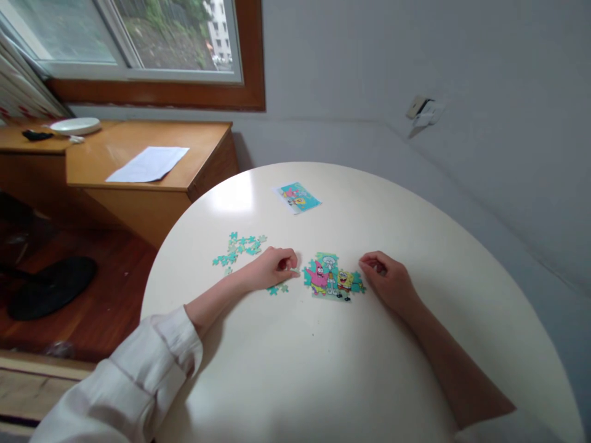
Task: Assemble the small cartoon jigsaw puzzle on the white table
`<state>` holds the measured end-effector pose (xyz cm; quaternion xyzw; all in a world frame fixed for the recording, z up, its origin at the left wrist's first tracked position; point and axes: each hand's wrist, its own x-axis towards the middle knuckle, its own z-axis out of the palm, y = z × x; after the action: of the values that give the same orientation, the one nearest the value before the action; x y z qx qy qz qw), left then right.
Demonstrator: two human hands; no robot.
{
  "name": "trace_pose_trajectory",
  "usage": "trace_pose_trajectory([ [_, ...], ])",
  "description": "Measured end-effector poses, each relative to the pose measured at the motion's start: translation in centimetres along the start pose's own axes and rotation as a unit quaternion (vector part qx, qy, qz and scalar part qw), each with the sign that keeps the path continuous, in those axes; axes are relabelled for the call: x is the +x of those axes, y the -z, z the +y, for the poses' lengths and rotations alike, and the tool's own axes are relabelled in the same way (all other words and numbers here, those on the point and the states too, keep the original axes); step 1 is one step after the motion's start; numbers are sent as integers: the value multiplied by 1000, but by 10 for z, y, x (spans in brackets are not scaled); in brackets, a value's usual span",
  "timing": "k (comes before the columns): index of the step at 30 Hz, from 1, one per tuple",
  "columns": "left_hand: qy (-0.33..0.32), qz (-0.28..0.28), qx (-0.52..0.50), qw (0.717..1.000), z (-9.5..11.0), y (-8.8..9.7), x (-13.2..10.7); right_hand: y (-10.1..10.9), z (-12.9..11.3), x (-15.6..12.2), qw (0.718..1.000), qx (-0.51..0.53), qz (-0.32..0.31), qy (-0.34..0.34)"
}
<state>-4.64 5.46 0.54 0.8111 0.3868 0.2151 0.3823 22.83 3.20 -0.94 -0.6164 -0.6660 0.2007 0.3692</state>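
PLACE: looks like a room in a home | window in brown frame | red-patterned curtain | wooden desk with paper and white dish | reddish wood floor | jigsaw on round white table

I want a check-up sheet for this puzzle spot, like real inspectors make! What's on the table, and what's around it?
Surface: white, rounded table, shiny.
Job's things: partly joined puzzle lying between the hands; loose pieces to its left; card with a matching cartoon, beyond the puzzle.
Clutter: tiny dark specks on the table's near side.
Hands: left hand and right hand at either side of the puzzle, fingers curled; can't tell if either holds a piece.
Cables: nothing seen on the table.
Surroundings: window, wall, desk with paper and dish.
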Motion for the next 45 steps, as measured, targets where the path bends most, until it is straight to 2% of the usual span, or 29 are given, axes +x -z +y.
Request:
trace_pose_trajectory([
  [4,12,24,-35,999,-3,-3,0,-2,1,0,1000,-16,15,12],
  [6,19,58,-41,997,-5,-4,0,-3,3,-1,999,-22,12,19],
  [8,16,138,-26,990,-7,-4,2,-4,5,-1,999,-23,9,23],
  [11,-20,265,5,964,-7,0,3,-8,10,0,999,-7,23,28],
  [13,-38,316,17,948,-6,1,2,-10,13,1,999,-6,26,37],
  [15,-46,344,31,938,-4,1,-2,-12,16,2,998,-11,26,50],
  [19,-52,364,36,929,0,-4,-11,-15,16,-5,994,-54,28,96],
  [22,-33,372,10,928,1,-7,-17,-17,12,-18,992,-64,23,102],
  [25,7,412,-27,911,1,-10,-21,-19,7,-34,990,-86,11,109],
  [28,4,446,-31,894,3,-12,-24,-20,5,-45,987,-107,31,114],
  [32,-14,446,-30,895,1,-16,-18,-25,6,-46,983,-150,22,105],
  [34,-19,438,-30,898,-2,-18,-14,-27,3,-47,978,-170,19,123],
  [37,-16,415,-35,909,-3,-22,-11,-28,-8,-53,969,-200,-34,140],
  [41,-6,390,-36,920,-3,-28,-11,-26,-23,-60,956,-232,-126,123],
  [45,2,381,-24,924,-5,-33,-13,-24,-27,-60,953,-233,-160,111],
])
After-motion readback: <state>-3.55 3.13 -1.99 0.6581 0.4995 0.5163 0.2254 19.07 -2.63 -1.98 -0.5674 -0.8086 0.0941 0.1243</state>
